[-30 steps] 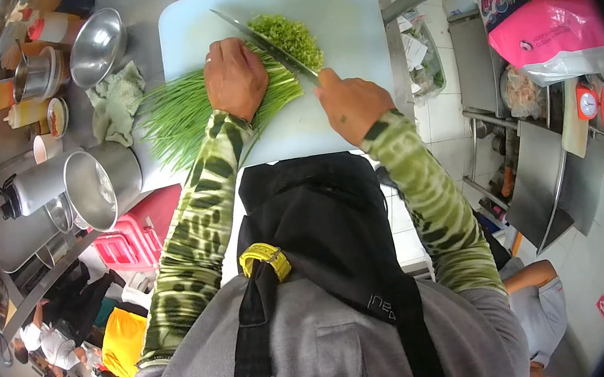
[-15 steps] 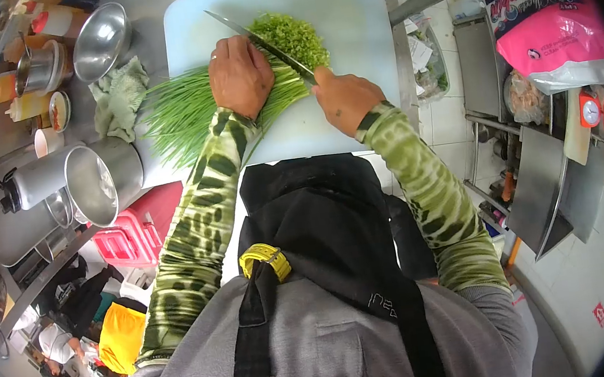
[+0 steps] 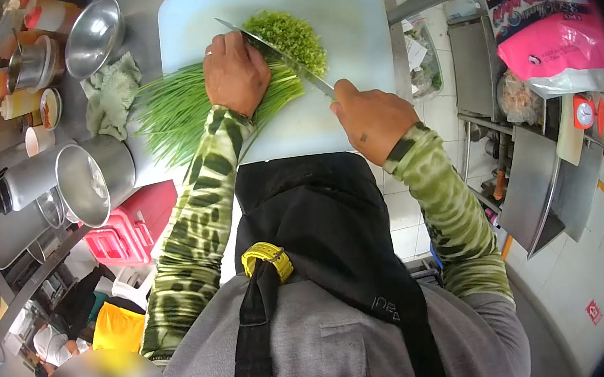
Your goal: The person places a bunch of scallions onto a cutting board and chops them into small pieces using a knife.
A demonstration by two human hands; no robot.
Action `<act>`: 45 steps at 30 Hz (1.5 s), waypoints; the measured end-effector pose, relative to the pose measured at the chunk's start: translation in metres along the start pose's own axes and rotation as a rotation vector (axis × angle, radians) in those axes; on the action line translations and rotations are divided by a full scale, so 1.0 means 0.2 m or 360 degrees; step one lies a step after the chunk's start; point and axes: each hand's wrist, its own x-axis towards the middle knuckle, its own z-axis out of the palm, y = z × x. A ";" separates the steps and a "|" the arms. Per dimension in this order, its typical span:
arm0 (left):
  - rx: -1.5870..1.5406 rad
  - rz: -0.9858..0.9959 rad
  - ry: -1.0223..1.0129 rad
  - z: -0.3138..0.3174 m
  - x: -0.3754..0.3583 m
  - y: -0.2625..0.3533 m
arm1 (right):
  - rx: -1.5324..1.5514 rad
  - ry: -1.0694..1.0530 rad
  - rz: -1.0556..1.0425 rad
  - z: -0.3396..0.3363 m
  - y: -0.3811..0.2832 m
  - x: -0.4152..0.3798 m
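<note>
Long green stalks [image 3: 176, 113] lie in a bundle across the left half of a white cutting board [image 3: 339, 3]. My left hand [image 3: 234, 75] presses on the bundle with its fingers bent and together, close to the blade. A knife [image 3: 286, 58] is in my right hand [image 3: 374, 115], which is wrapped round the handle at the board's right side. The blade slants up and left, between the stalks and a heap of finely chopped green pieces [image 3: 287, 39].
On the left are a metal bowl [image 3: 95, 37], a crumpled cloth [image 3: 112, 97], a large steel pot [image 3: 97, 180] and a white bottle [image 3: 29, 180]. A pink bag [image 3: 556, 44] is at the right. Other people show at the lower left.
My right hand has moved right and toward my body, drawing the knife back with it. My left hand stays on the stalks. The whole view has shifted slightly.
</note>
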 end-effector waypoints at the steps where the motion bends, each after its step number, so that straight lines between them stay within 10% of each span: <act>1: 0.0007 0.0004 0.0001 0.01 0.00 -0.01 | -0.0004 0.0006 -0.0020 0.01 0.01 0.02; 26: 0.0189 -0.0180 -0.0431 -0.10 0.05 -0.03 | 0.0122 0.0070 -0.0117 0.20 0.06 0.34; 45: 0.0208 -0.0248 -0.0003 -0.09 -0.06 0.07 | 0.0035 0.0303 0.0131 0.32 -0.04 0.09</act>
